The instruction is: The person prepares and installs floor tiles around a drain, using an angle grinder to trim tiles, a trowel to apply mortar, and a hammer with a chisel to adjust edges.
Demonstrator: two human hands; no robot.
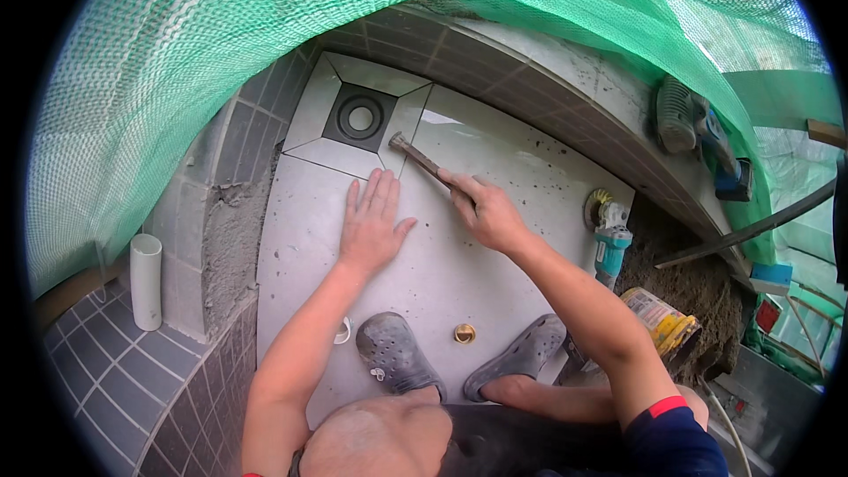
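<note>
My left hand (374, 228) lies flat, palm down, on a large pale floor tile (309, 221), with its fingers stretched out toward the drain. In my right hand (488, 212) is the shaft of a worn hammer (422, 160), slanting up to the left. Its head is over or against a narrow tile piece beside the drain; I cannot tell whether it touches. Mitred pale tile strips (382, 73) frame the square dark grey drain (359, 117), which has a round opening in its middle.
An angle grinder (609, 243) with a brush wheel and a yellow bucket (664, 320) are on the right, near loose soil. A brass ring (465, 333) sits between my clogs (399, 358). A white pipe (147, 283) stands left. Green netting (177, 62) hangs around low tiled walls.
</note>
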